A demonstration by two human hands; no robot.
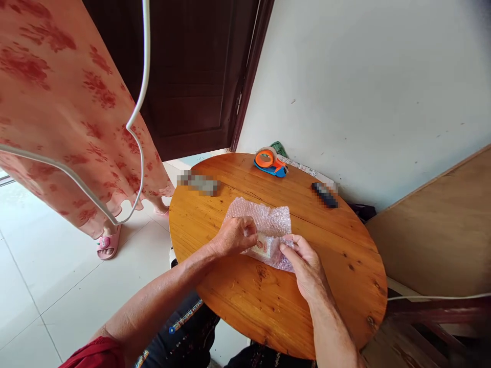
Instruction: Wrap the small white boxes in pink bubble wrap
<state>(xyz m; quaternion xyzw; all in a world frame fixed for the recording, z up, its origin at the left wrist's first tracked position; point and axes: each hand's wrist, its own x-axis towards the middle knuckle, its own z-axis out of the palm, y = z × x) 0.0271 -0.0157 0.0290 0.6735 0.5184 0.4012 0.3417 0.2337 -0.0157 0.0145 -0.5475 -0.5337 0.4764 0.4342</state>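
A sheet of clear bubble wrap point(264, 217) lies on the round wooden table in front of me. Within its near part, partly covered by the film, sits a small flat pale item with reddish print point(263, 246); its kind cannot be made out. My left hand point(233, 236) is closed, with curled fingers and thumb pinching the wrap's left side beside the item. At the right end, my right hand point(307, 263) grips the folded edge of the wrap between thumb and fingers.
An orange and blue tape dispenser point(270, 161) stands at the back of the wooden table point(264, 317). Blurred objects lie at the left point(199, 183) and right point(325, 194). A white cable point(143, 76) hangs at upper left, before a person in a floral dress point(76, 102).
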